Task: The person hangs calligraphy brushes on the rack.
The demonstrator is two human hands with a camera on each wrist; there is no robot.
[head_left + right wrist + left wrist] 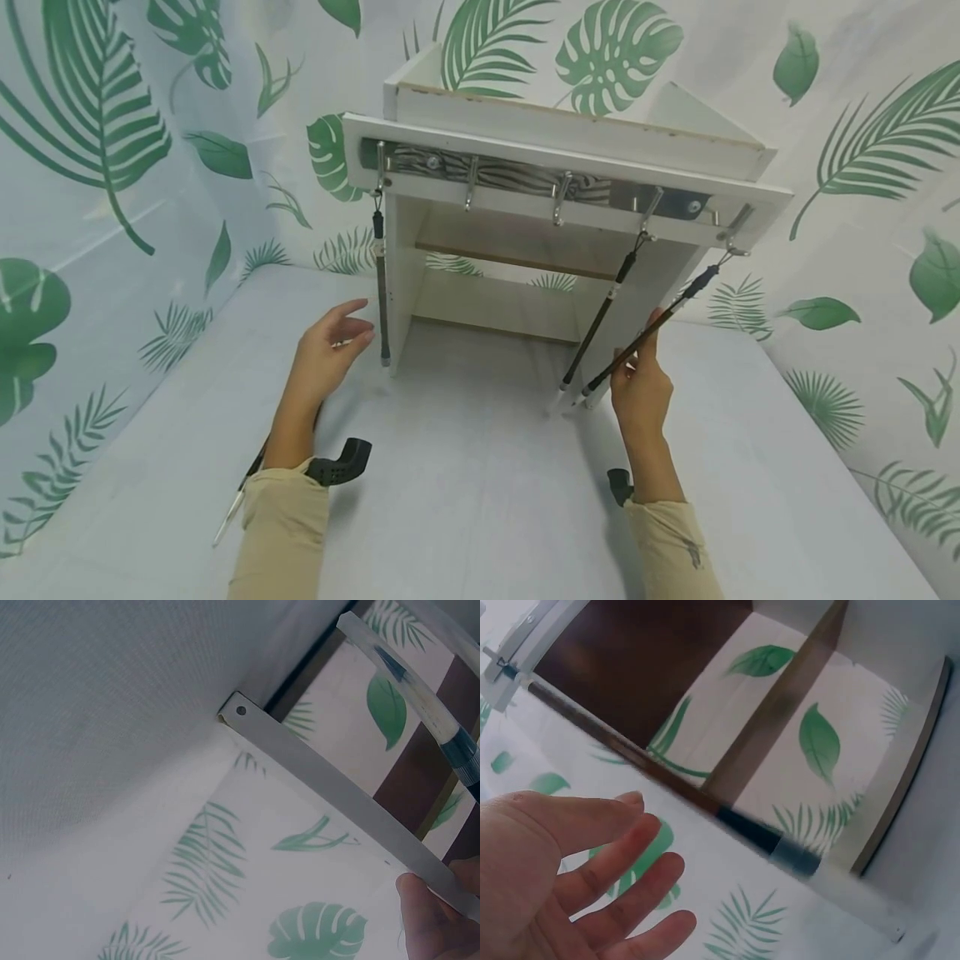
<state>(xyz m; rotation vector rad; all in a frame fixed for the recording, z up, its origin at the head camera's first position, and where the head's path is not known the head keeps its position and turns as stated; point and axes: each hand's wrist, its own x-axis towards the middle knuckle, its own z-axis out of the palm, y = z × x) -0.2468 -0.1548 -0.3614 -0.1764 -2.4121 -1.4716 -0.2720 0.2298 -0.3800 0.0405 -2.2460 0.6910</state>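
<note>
1. Left hand: fingers loosely parted, nothing held, just beside a hanging brush.
2. Right hand pinches the side panel, seemingly steadying the shelf unit!
3. Beside it, two more brushes dangle; looped cords let the hooks carry them.

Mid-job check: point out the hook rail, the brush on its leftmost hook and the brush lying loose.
Hook rail (513, 175): head view, its striped plate.
Hanging brush (382, 292): head view, middle of the dark handle.
Loose brush (231, 514): head view, its pale end.
</note>
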